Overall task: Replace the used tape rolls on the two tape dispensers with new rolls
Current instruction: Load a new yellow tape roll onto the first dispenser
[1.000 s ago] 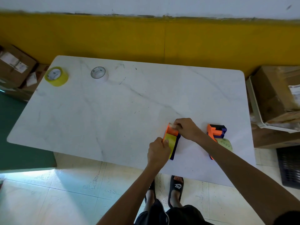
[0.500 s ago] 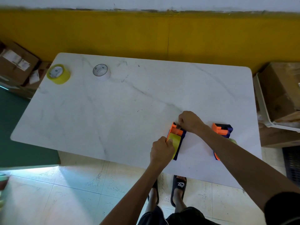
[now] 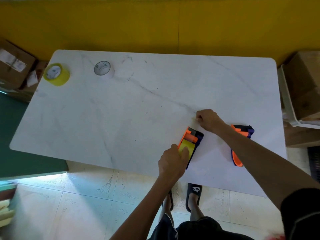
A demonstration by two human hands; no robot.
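Observation:
An orange and dark blue tape dispenser [image 3: 194, 137] lies near the front edge of the white marble table [image 3: 138, 110] with a yellow tape roll [image 3: 187, 147] in it. My left hand [image 3: 171, 161] grips the roll end of this dispenser. My right hand [image 3: 207, 120] is closed just beyond the dispenser's head, pinching a thin, barely visible strip of tape drawn out from it. A second orange and blue dispenser [image 3: 242, 134] lies to the right, partly hidden by my right forearm. A yellow roll [image 3: 56, 74] and a white roll [image 3: 103, 70] sit at the far left.
Cardboard boxes [image 3: 304, 87] and a white tray stand right of the table; more boxes [image 3: 13, 66] lie at the left by the yellow wall. A green surface [image 3: 20, 144] adjoins the table's left side. My sandalled feet stand below the front edge.
My right hand has moved away from the dispenser's head, up and to the right, drawing tape with it. My left hand stays on the roll end.

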